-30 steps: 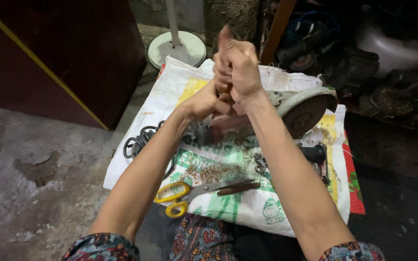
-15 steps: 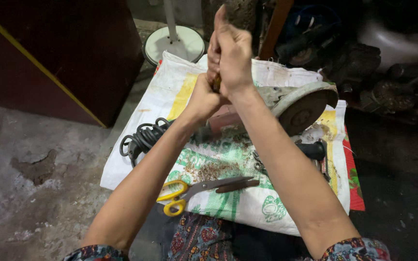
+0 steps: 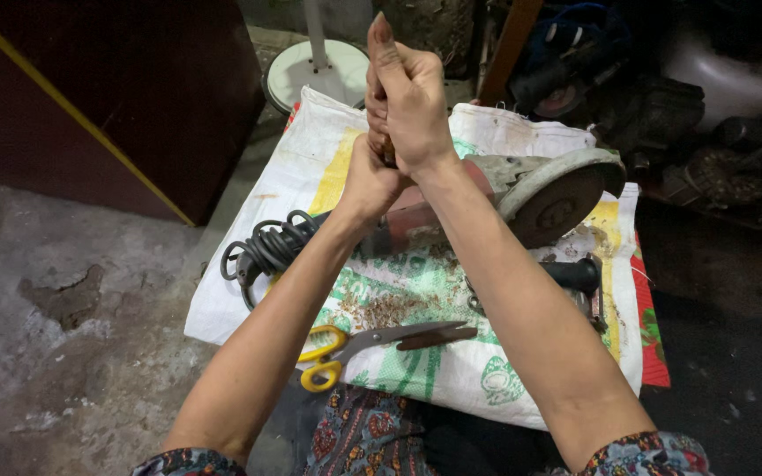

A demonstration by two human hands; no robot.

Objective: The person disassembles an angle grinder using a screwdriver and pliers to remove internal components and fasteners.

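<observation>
I am gripping a small brownish piece (image 3: pixel 389 155), mostly hidden, with my left hand (image 3: pixel 370 183) and right hand (image 3: pixel 409 104) both closed, above the angle grinder (image 3: pixel 522 189) at 12 o'clock from the untouched scissors (image 3: pixel 372 342).

hands 2 (image 3: pixel 407 106) | scissors 1 (image 3: pixel 372 344) | angle grinder 1 (image 3: pixel 522 194) | sack 1 (image 3: pixel 310 159)

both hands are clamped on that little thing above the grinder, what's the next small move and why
Probably lower it toward the sack before working further. The left hand and right hand are shut together around a small, mostly hidden piece, held up over the angle grinder, so anything slipping would land on the grinder rather than the cloth.
</observation>
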